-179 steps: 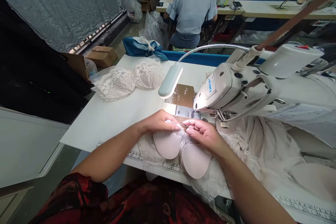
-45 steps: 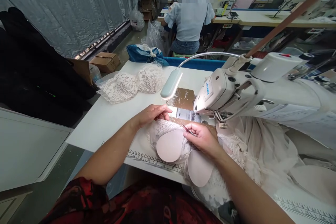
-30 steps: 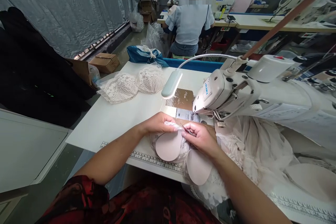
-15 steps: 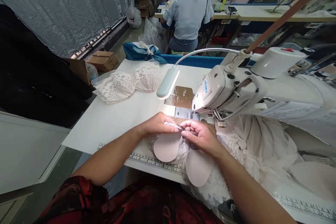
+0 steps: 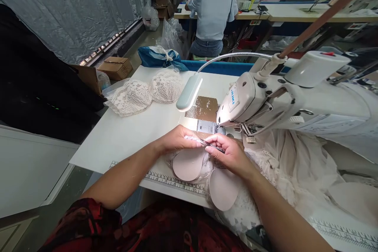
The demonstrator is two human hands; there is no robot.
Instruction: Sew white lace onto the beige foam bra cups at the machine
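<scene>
The left hand (image 5: 176, 140) rests on the table (image 5: 124, 138), a little below the middle of the picture. Its fingers are bent together and they pinch the lace edge of a bra (image 5: 203, 165), which lies with the inside up at the near edge of the table. The thumb is hidden, so I cannot tell how firm the grip is.

The right hand (image 5: 230, 155) is just beside it, at 3 o'clock from the left one, and the fingertips of both hands nearly touch. Its thumb and fingers are closed on a thin dark tool (image 5: 213, 147). The tip of the tool points to 9 o'clock, at the lace under the left fingers. I cannot tell whether it is tweezers or a thread cutter.

The two pink cups of the bra are at 6 o'clock from the hands. One cup (image 5: 187, 164) is below the left hand. The other cup (image 5: 224, 194) is below the right wrist, over the ruler marks (image 5: 174, 181) printed along the table edge.

At 12 o'clock from the hands is the needle plate (image 5: 206, 126). Over it is the head of a white sewing machine (image 5: 265, 98), whose body goes out to 3 o'clock. A lamp (image 5: 189, 92) on a bent neck hangs at 11 o'clock. A heap of white lace (image 5: 292, 161) lies at 3 o'clock, under the machine. A pair of lace cups (image 5: 144, 92) lies well apart at 10 o'clock. Far behind, at 12 o'clock, another person (image 5: 212, 12) sits with the back to the camera.
</scene>
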